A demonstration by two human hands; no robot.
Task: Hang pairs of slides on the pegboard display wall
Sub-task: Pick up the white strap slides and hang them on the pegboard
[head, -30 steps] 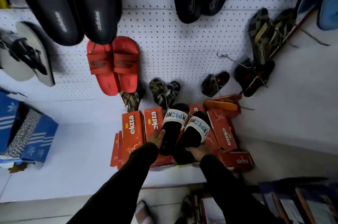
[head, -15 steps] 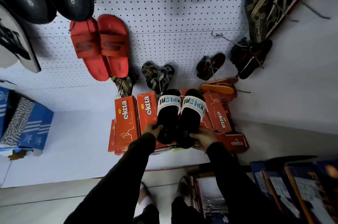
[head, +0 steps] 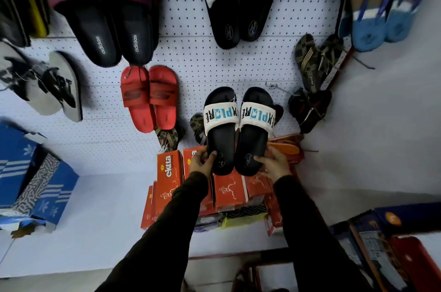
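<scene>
I hold a pair of black slides with white "EXPLORE" straps side by side against the white pegboard (head: 195,57). My left hand (head: 202,162) grips the heel of the left slide (head: 220,129). My right hand (head: 274,164) grips the heel of the right slide (head: 254,131). Both slides point toes up. A thin metal hook (head: 274,86) sticks out of the pegboard just right of the toes. An identical "EXPLORE" pair (head: 238,0) hangs higher on the board.
Red slides (head: 149,97) hang to the left, black adidas slides (head: 114,29) above them, dark strappy sandals (head: 310,86) to the right. Orange ekta boxes (head: 169,179) are stacked on the white shelf below my hands. Blue adidas boxes (head: 31,184) sit at left.
Both hands have lifted the pair up from the orange boxes onto the pegboard, and the two slides now sit straight and parallel. The view has tilted upward.
</scene>
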